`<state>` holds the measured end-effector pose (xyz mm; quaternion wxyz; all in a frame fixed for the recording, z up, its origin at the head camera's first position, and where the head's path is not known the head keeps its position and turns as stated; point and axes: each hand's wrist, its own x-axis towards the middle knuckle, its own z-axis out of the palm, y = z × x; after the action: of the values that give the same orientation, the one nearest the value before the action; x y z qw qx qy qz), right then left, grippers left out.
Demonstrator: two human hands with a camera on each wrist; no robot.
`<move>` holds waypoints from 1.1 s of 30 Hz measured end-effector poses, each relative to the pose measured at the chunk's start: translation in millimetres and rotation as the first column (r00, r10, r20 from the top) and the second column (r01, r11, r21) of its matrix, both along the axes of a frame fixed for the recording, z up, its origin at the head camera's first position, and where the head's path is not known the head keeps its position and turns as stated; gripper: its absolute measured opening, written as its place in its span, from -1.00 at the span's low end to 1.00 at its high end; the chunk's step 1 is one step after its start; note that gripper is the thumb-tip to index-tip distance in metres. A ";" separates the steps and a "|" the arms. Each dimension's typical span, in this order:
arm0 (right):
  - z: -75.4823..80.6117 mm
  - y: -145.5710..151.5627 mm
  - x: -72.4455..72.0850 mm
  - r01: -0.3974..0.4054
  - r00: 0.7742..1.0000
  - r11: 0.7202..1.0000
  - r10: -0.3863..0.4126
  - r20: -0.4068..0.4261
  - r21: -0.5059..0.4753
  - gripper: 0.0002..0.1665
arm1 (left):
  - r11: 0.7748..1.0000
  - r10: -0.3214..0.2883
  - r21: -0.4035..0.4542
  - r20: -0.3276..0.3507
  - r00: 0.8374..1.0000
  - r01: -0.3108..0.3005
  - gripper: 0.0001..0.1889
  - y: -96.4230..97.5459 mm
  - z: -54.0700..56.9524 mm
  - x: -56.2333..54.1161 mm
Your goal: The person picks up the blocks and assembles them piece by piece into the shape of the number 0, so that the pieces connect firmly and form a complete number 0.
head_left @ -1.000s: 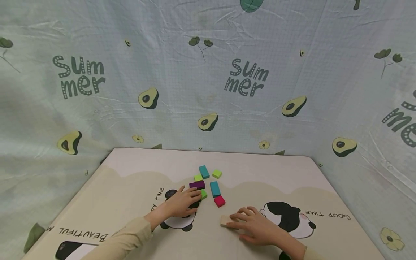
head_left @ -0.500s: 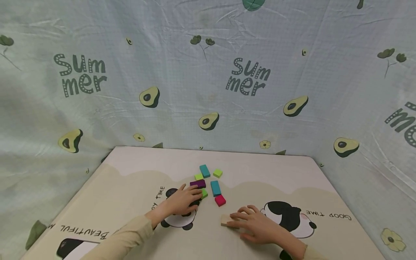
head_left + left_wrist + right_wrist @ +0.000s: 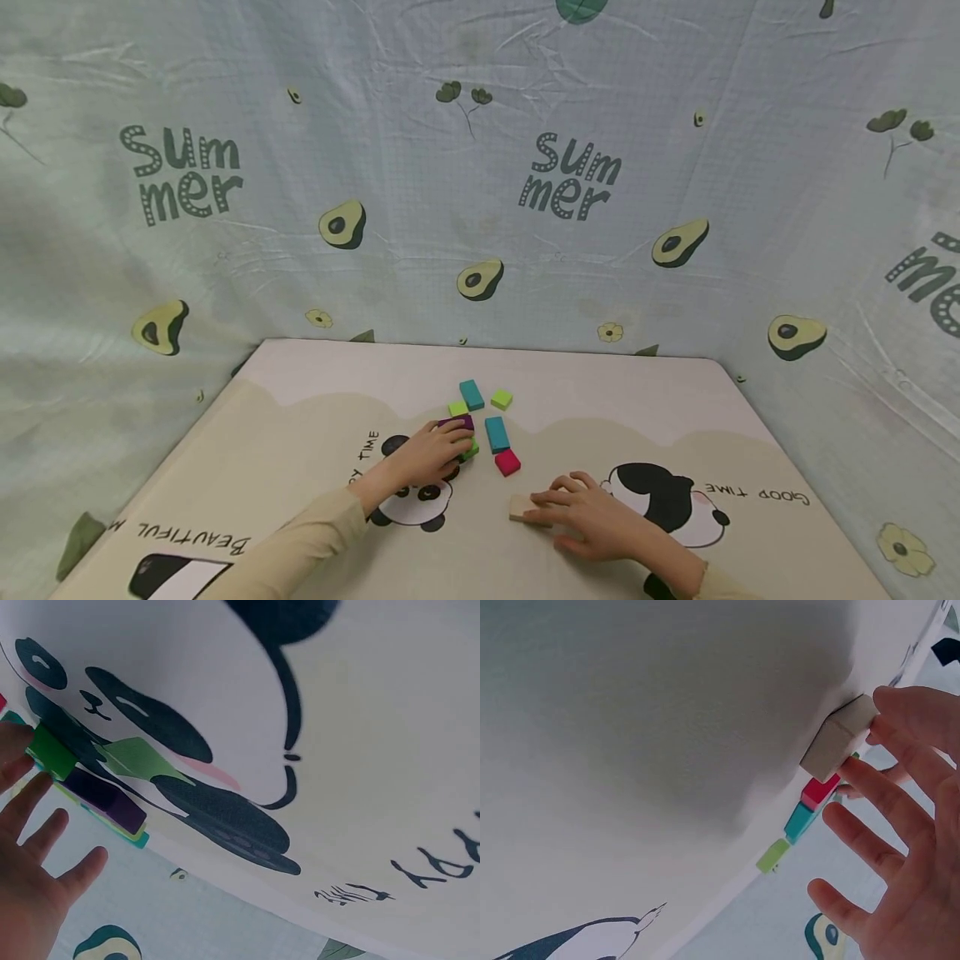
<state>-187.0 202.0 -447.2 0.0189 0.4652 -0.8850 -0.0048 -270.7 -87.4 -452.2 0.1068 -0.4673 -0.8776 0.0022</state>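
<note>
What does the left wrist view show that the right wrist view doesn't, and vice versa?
Left wrist only: the purple block and the panda face print.

Right wrist only: the wooden block and the right hand.

Both: the left hand, partly hidden behind the right hand in the right wrist view, and the avocado-print cloth.

We have the curtain point(image 3: 412, 158) behind the table point(image 3: 615, 396) and down both its sides. On the table, at the left hand point(image 3: 426, 457), lies the first block point(image 3: 471, 449); the second block point(image 3: 467, 420) is just behind it, then the third block point(image 3: 457, 409) and fourth block point(image 3: 472, 395). To their right we find the fifth block point(image 3: 502, 400) at the back, the sixth block point(image 3: 497, 434) before it, and the seventh block point(image 3: 507, 462) nearer us. Nearest (and farthest right) is the eighth block point(image 3: 519, 507), left of the right hand point(image 3: 588, 521).
</note>
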 end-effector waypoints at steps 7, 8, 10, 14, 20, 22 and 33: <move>0.4 1.2 -2.5 -0.020 0.998 1.000 0.020 -0.055 0.000 -0.50 | 1.000 0.020 -0.010 -0.008 1.000 -0.020 -0.65 0.0 -0.6 -4.5; 0.0 1.6 -2.9 -0.024 0.998 1.000 0.024 -0.065 0.000 -0.50 | 1.000 0.018 -0.009 -0.012 1.000 -0.018 -0.65 -0.2 -1.0 -5.0; -1.0 2.2 -3.5 -0.029 0.997 1.000 0.029 -0.078 0.001 -0.51 | 1.000 0.011 -0.009 -0.020 1.000 -0.011 -0.67 -0.6 -2.2 -6.2; -2.0 2.3 -3.6 -0.037 0.995 0.999 0.037 -0.089 0.005 -0.51 | 1.000 -0.007 0.006 -0.035 0.999 0.007 -0.71 -0.5 -3.9 -8.0; -1.2 1.9 -2.6 -0.031 0.995 0.999 0.032 -0.089 0.018 -0.52 | 0.999 -0.025 0.042 -0.050 0.998 0.027 -0.77 1.0 -4.4 -8.4; -0.6 1.8 -2.1 -0.030 0.996 0.999 0.032 -0.089 0.022 -0.52 | 0.998 -0.028 0.050 -0.050 0.998 0.030 -0.79 1.6 -4.3 -8.0; 4.4 0.3 -2.9 -0.014 0.999 1.000 0.015 -0.030 0.019 -0.53 | 0.998 -0.049 0.039 -0.068 0.996 0.051 -0.82 3.0 -3.1 1.6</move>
<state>-189.9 202.4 -442.8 0.0280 0.4717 -0.8811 -0.0202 -269.1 -84.4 -455.3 0.1458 -0.4865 -0.8614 -0.0028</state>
